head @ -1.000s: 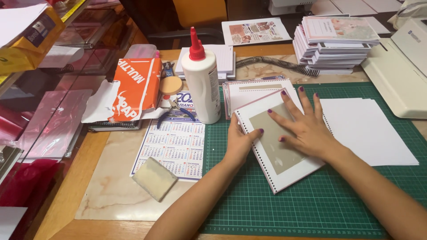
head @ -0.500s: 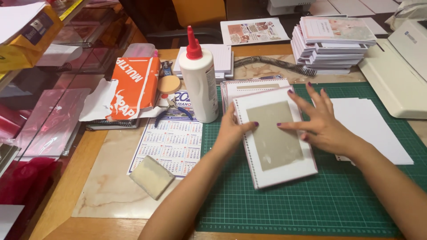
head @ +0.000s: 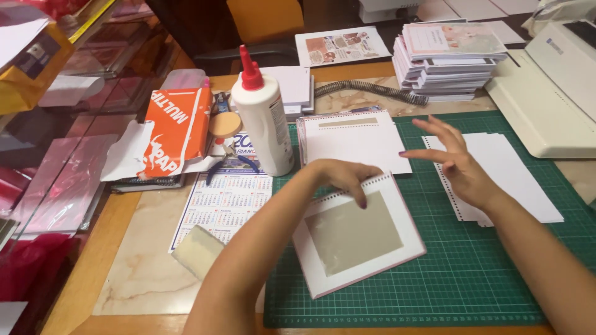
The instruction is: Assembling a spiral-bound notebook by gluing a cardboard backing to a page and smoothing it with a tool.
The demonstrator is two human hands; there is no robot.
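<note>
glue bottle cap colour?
Red: the glue bottle has a white body with a red pointed cap, clearest in the head view.

The left hand (head: pixel 340 175) covers the top edge of the white card (head: pixel 357 236), and its arm hides the card's lower left corner. The grey machine (head: pixel 552 93) runs off the right edge. The calendar's (head: pixel 220 205) print is too small to read.

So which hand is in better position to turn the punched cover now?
Probably the left hand: its fingertips rest on the punched cover at the perforated edge, while the right hand hovers open above the cutting mat.
</note>
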